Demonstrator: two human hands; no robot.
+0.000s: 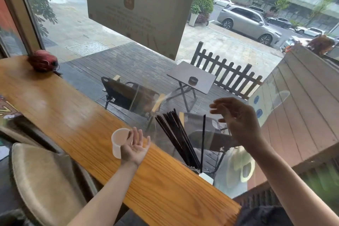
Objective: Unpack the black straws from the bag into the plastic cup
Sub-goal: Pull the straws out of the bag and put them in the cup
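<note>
The long wooden table (77, 119) runs along a big window. A small see-through plastic cup (117, 143) sits tipped on its side near the middle of the table, with its open mouth facing up toward the camera. The left hand (135, 147) lies palm up just beside the cup, fingers loose and spread, gripping nothing. It looks placed there to keep the cup from rolling and to be ready to lift it.

The thin black straws (177, 137) stand in a bunch to the right of the cup, fanned out at the top and pinched together at the bottom near the table's far edge. A clear plastic bag (161, 108) seems to wrap them, but it is hard to see. One straw stands apart, nearly straight up.

The right hand (238, 121) hangs in the air beside the straw tops, fingers open and curled, touching nothing. It looks ready to pinch some straws and pull them out.
</note>
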